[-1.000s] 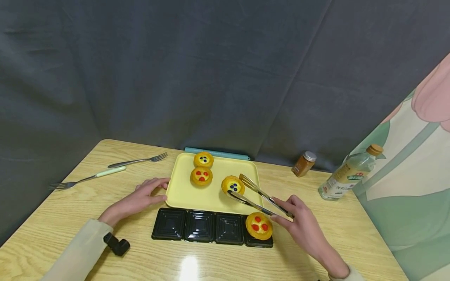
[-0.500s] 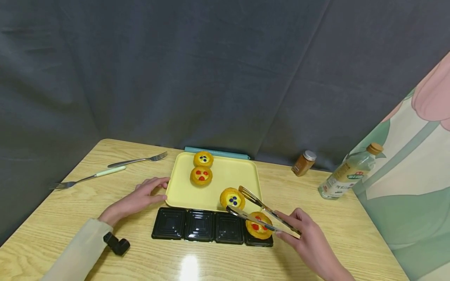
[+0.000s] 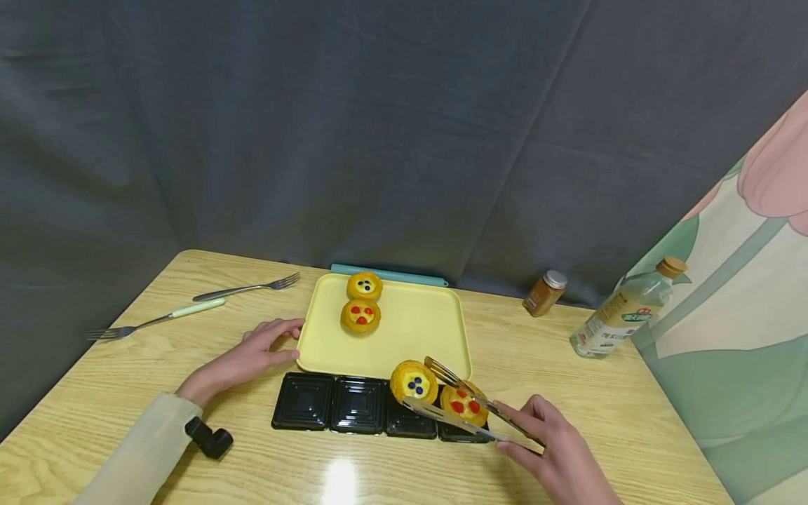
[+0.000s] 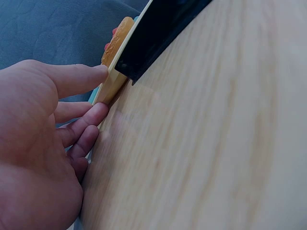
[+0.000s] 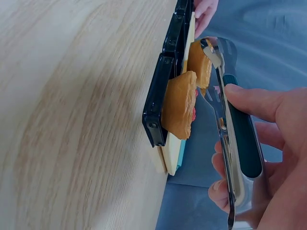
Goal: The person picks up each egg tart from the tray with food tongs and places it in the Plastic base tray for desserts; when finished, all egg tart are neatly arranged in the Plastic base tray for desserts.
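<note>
My right hand [image 3: 562, 452] grips metal tongs [image 3: 451, 415] with dark handle pads. A tart with blue berries [image 3: 413, 382] sits between the tong tips, over the third square of the black tray [image 3: 303, 401]. A red-topped tart [image 3: 463, 405] stands in the rightmost square, partly hidden behind the tongs. At the left edge of the yellow tray [image 3: 410, 301], my left hand [image 3: 243, 361] touches the rim with thumb and fingertips spread apart; the left wrist view shows its thumb [image 4: 84, 79] at the tray's corner. A blue-berry tart [image 3: 365, 286] and a red-topped tart [image 3: 360, 316] lie on the yellow tray.
Two forks lie at the left, one metal [image 3: 249, 288] and one with a pale green handle [image 3: 158, 320]. A teal bar [image 3: 391, 275] runs behind the yellow tray. A spice jar [image 3: 546, 293] and a tall bottle [image 3: 625, 312] stand at the right.
The tongs and the blue-berry tart have moved from the yellow tray toward me, to over the black tray's third square. My left hand has stayed in place.
</note>
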### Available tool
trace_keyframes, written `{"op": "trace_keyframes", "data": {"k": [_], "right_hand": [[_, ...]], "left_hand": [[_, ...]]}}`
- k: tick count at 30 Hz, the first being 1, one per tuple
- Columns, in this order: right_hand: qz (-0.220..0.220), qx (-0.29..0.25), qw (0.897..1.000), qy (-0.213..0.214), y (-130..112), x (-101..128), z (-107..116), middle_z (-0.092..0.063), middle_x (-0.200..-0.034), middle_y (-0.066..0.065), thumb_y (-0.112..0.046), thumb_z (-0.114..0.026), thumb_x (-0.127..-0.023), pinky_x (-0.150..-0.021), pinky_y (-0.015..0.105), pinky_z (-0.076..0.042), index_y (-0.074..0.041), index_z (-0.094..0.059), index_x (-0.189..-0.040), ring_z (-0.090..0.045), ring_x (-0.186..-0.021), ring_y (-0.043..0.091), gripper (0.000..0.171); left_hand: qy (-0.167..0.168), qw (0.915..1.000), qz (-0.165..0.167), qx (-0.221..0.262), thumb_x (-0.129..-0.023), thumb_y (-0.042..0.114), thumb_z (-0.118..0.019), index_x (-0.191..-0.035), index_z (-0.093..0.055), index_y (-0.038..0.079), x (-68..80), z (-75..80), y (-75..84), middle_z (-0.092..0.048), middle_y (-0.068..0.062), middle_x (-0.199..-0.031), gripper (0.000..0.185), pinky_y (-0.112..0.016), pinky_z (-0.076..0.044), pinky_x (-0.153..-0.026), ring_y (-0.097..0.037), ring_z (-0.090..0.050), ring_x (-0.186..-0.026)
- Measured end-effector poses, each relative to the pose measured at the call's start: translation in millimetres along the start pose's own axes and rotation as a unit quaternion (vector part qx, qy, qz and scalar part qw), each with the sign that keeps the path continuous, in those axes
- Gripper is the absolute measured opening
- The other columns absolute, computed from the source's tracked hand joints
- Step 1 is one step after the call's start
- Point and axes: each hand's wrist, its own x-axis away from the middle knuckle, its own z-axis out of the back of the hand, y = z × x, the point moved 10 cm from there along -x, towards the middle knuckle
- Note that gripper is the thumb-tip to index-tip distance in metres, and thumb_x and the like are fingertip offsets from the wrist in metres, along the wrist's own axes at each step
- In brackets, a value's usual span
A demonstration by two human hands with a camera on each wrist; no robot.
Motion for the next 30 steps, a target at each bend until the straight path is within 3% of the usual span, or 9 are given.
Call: {"op": "trace_keyframes", "data": {"k": [5, 18, 30], "right_hand": [[0.019, 0.018, 1.0, 0.003, -4, 4, 0, -0.04, -0.083, -0.012, -0.018, -0.088, -0.077, -0.06, 0.022, -0.035, -0.014, -0.075, -0.124, -0.041, -0.074, 0.006, 0.049], [0.016, 0.035, 0.998, -0.052, 0, 5, -9, -0.04, -0.084, -0.01, -0.025, -0.085, -0.082, -0.059, 0.022, -0.035, -0.017, -0.074, -0.127, -0.041, -0.075, 0.007, 0.047], [0.066, 0.047, 0.996, -0.033, -6, 7, -7, -0.037, -0.086, -0.012, -0.025, -0.086, -0.081, -0.057, 0.021, -0.033, -0.016, -0.074, -0.126, -0.038, -0.075, 0.004, 0.048]], "left_hand": [[-0.002, 1.0, 0.005, 0.003, -0.099, 0.028, -0.066, -0.151, -0.045, 0.004, 0.5, -0.1, 0.6, -0.054, -0.006, -0.125, 0.061, -0.067, -0.01, -0.108, -0.038, -0.036, -0.131], [-0.003, 1.0, 0.004, -0.004, -0.099, 0.028, -0.066, -0.151, -0.045, 0.004, 0.1, -0.5, -0.6, -0.054, -0.005, -0.124, 0.061, -0.066, -0.011, -0.108, -0.038, -0.037, -0.13], [-0.002, 1.0, 0.008, -0.003, -0.099, 0.029, -0.066, -0.151, -0.044, 0.005, 0.3, -0.3, 1.7, -0.054, -0.006, -0.125, 0.061, -0.066, -0.01, -0.108, -0.039, -0.035, -0.131]]}}
